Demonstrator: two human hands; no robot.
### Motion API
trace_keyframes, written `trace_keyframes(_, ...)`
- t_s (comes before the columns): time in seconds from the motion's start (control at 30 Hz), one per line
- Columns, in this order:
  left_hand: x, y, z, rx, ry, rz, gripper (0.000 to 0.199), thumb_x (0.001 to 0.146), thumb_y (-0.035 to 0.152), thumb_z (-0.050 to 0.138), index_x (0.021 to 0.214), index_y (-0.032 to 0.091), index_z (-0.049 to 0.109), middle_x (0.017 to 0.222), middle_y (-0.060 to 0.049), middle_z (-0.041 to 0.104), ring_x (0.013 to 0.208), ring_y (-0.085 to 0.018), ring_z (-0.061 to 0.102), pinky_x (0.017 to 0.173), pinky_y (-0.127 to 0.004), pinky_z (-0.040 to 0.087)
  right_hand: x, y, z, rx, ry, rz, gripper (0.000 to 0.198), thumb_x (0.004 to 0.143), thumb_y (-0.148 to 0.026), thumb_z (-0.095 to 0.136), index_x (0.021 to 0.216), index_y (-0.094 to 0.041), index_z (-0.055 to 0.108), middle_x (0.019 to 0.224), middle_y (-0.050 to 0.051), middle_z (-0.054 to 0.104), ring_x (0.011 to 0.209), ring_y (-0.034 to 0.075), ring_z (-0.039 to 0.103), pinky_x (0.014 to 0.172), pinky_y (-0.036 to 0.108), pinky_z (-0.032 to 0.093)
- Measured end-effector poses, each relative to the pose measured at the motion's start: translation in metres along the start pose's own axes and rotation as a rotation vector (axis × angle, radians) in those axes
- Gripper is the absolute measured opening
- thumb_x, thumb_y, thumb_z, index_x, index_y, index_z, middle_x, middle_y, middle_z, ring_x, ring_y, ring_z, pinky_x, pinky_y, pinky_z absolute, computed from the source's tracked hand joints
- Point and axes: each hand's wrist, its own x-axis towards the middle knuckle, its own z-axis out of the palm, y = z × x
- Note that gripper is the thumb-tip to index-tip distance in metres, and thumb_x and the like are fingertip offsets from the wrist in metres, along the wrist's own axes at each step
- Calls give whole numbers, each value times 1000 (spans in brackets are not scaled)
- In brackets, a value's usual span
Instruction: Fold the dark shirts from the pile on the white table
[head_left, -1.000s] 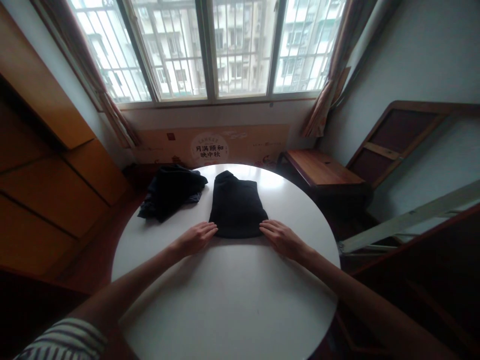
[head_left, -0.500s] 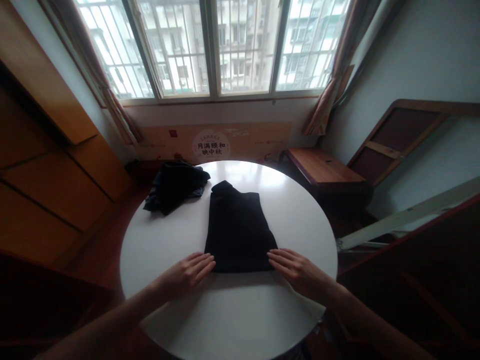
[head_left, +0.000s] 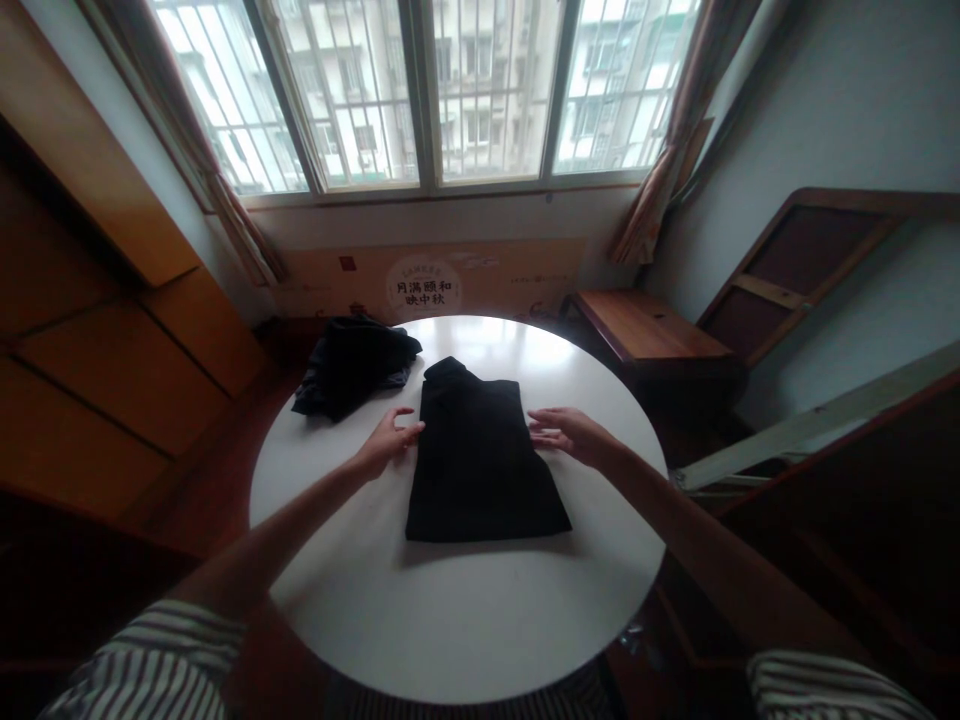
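Observation:
A folded black garment lies flat on the round white table, with what looks like a collar at its far end. Beside its left edge, about midway up, is my left hand; the fingers are apart and the tips are at the cloth's edge. On the opposite side my right hand has its fingers spread, tips close to the right edge. Whether either hand touches the cloth I cannot tell. Neither hand grips anything.
A heap of dark clothes rests at the table's far left rim. Beyond the table to the right stands a low wooden table. Orange-brown cabinets line the left side, and a barred window is ahead.
Both hands have left the garment's near corners and moved forward along its sides, their fingers now parted. The near right corner of the cloth now shows, spread outward.

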Motion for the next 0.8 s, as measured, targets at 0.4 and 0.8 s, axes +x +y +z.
trace_keyframes(0.4,23,6,9,101,-169,-51,57,59,50,87,92,8,69,64,-3,65,51,-13,56,46,-23,34,37,-2,10,-181,-29,9,31,58,-24,92,70,-14,64,59,1,64,55,12,59,47,20,47)
trace_keyframes(0.8,13,-2,16,-78,-177,-15,109,69,50,84,147,22,13,95,-7,71,74,-22,70,64,-32,55,14,2,19,21,-103,7,89,64,-13,83,139,-24,35,105,6,68,89,20,71,73,28,59)
